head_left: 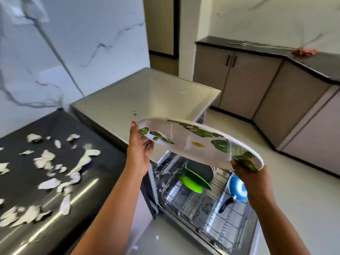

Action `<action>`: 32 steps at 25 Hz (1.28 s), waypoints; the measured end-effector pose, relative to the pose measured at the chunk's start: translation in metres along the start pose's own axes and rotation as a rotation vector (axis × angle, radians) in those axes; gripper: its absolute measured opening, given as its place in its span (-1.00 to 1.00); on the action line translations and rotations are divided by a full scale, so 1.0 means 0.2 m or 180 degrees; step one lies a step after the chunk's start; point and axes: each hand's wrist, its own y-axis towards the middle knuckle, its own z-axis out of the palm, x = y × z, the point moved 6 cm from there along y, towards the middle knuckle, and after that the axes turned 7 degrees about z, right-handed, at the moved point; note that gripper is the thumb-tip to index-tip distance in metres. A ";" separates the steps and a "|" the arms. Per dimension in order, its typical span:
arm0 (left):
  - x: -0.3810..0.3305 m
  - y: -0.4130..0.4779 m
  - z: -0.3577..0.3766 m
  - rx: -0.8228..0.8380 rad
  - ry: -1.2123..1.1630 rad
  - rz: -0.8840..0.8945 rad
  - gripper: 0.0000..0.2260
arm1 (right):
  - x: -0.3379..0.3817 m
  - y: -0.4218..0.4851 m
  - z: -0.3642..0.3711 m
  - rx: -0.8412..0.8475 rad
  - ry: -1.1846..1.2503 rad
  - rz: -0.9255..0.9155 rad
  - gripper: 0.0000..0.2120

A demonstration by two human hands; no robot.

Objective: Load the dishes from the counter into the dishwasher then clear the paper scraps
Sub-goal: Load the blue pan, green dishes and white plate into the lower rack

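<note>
Home kitchen, seemingly: dishwasher [198,211], counter [104,162], cabinets [237,83].

Head view, downward (close) onto dishwasher [147,92]

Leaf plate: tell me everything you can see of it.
The plate is large, round, white and glossy, printed with green leaves, with a small yellow sticker near its middle. It is held tilted above the open dishwasher rack; the left hand grips its left rim, the right hand its right rim.

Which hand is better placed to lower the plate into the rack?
The right hand grips the plate by its lower rim above the rack; the left hand holds the higher rim beside the counter.
</note>
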 end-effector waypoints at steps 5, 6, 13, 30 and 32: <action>0.40 -0.06 0.23 0.0268 0.0229 -0.0506 -0.60 | -0.25 0.02 -0.37 -0.0514 -0.0079 0.0427 -0.83; 0.48 -0.07 0.24 0.0284 0.0293 -0.0633 -0.63 | -0.30 0.01 -0.42 -0.0595 -0.0111 0.0504 -0.80; 0.91 -0.03 0.12 0.0112 0.0732 -0.1306 -0.76 | -0.58 0.01 -0.44 -0.0660 -0.0694 0.0694 -0.77; 1.74 0.47 -0.55 -0.0376 0.0988 -0.1809 -0.91 | -1.37 0.35 0.16 -0.0894 -0.1477 0.1271 -0.49; 1.85 0.50 -0.65 -0.0627 0.1009 -0.1892 -0.87 | -1.50 0.40 0.23 -0.0851 -0.1518 0.1155 -0.49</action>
